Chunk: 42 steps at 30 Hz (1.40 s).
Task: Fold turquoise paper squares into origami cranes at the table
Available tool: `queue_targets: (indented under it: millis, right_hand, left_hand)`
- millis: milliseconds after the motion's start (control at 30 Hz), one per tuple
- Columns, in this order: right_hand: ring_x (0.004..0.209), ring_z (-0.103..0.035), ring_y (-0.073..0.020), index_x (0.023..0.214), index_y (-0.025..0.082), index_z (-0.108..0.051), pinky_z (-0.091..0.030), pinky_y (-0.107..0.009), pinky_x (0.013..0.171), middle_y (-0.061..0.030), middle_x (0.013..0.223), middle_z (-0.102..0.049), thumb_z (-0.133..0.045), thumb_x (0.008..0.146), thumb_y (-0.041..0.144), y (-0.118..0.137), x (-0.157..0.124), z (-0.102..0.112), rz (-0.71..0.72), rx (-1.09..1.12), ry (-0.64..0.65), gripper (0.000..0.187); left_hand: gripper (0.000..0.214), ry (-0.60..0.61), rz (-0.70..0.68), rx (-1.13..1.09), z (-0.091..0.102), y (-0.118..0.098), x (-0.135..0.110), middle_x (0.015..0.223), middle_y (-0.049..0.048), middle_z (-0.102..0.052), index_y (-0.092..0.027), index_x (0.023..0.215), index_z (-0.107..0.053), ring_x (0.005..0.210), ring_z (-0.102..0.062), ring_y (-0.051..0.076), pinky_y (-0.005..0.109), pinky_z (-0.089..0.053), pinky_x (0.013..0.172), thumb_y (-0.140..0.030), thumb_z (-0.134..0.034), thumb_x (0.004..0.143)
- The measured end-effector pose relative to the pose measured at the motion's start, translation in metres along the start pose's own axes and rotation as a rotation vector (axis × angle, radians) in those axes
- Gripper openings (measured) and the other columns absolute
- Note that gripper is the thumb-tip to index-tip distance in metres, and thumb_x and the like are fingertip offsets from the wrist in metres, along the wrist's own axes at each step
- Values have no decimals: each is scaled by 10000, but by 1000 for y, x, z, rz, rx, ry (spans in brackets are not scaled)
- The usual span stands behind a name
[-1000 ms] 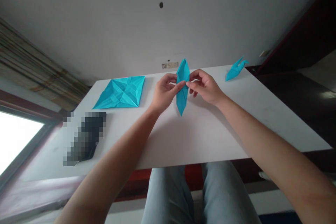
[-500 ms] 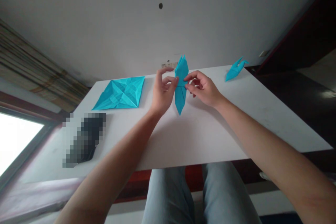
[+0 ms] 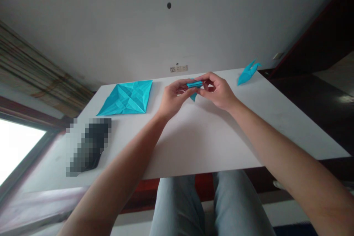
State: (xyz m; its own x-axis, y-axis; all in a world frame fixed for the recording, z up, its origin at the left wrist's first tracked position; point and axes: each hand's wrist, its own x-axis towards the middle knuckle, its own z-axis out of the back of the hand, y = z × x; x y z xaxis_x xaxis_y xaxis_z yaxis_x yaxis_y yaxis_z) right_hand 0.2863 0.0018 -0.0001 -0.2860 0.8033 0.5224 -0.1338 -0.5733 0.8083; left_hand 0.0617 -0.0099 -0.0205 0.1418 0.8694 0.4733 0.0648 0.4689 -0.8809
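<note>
Between both hands, above the white table, is a piece of folded blue origami paper. Its layered edge faces me, and a small pointed tip shows below the fingers. My left hand pinches the paper from the left with thumb and fingers. From the right, my right hand is closed on it as well, fingertips along the top and thumb beneath. The fingers hide much of the paper's shape.
A creased blue paper sheet lies spread at the table's left. At the far right corner sits a folded blue paper crane. A dark, pixelated object lies at the near left. The wall with sockets rises behind the table.
The folded paper stood long and upright between my fingers; now it is tipped and looks short, its layered edge towards me. My hands have come closer together around it.
</note>
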Motion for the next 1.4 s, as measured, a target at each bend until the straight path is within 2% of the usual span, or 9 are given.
queue_targets:
  millis: [100,200,300,433,567,700,900,1167,1400]
  right_hand:
    - [761,-472,-167,1029,278,-817,-445,-355,717,-7,954,-632,-985,940,623,-1,1,2,28,-46,-24,394]
    - [802,-511,-184,997,283,-793,-500,-363,764,-21,1010,-685,-980,911,724,-4,1,0,5,-53,-8,487]
    - [908,-625,-220,981,287,-799,-574,-398,872,-37,1082,-744,-977,869,804,-7,1,-4,-47,-35,52,558]
    - [871,-666,-218,942,267,-758,-586,-398,854,-20,925,-740,-925,892,881,-6,1,-7,-168,106,112,638]
    - [878,-679,-203,922,256,-759,-603,-373,846,-10,895,-745,-993,830,866,-5,4,-2,-182,152,-20,660]
    - [923,-734,-203,1003,252,-797,-644,-355,839,-21,963,-794,-1061,751,839,-7,6,2,-236,208,-72,691]
    - [896,-756,-204,992,256,-784,-659,-337,779,-39,952,-829,-1075,703,867,-10,6,2,-297,218,-52,736]
    - [949,-779,-218,1042,252,-781,-671,-349,799,-49,991,-819,-1079,777,768,-9,5,-1,-263,228,-17,652]
    - [808,-747,-175,1007,253,-767,-651,-317,719,-19,888,-821,-1081,790,653,-11,5,-3,-295,264,-47,553]
  left_hand:
    - [392,-100,-47,91,4,1,1,959,40,-785,-225,934,-877,834,-678,145,263,-555,733,-574,-1056,910]
    - [522,-127,-52,63,4,2,3,948,36,-760,-218,820,-780,876,-694,155,278,-578,775,-644,-1078,872]
    - [639,-63,12,-80,1,1,4,899,18,-769,-220,882,-730,847,-729,157,306,-620,812,-787,-1024,875]
    - [689,-97,67,-136,0,1,5,914,-2,-784,-231,991,-714,832,-756,142,300,-657,830,-823,-1031,837]
    - [680,-86,92,-95,1,5,4,950,-4,-808,-264,1170,-697,852,-805,167,309,-660,820,-713,-1079,831]
    - [669,-32,59,-50,1,8,4,807,-58,-703,-273,1348,-743,806,-792,171,287,-619,762,-581,-1080,860]
    - [669,-118,83,-107,4,10,5,978,-16,-829,-287,1241,-650,842,-810,165,320,-680,833,-617,-1082,852]
    - [674,-45,106,-95,1,11,0,974,-9,-832,-283,1238,-597,901,-857,180,341,-697,894,-640,-1049,889]
    - [496,-124,33,75,-1,13,-1,1204,33,-832,-253,1220,-682,800,-813,127,223,-616,687,-448,-1021,915]
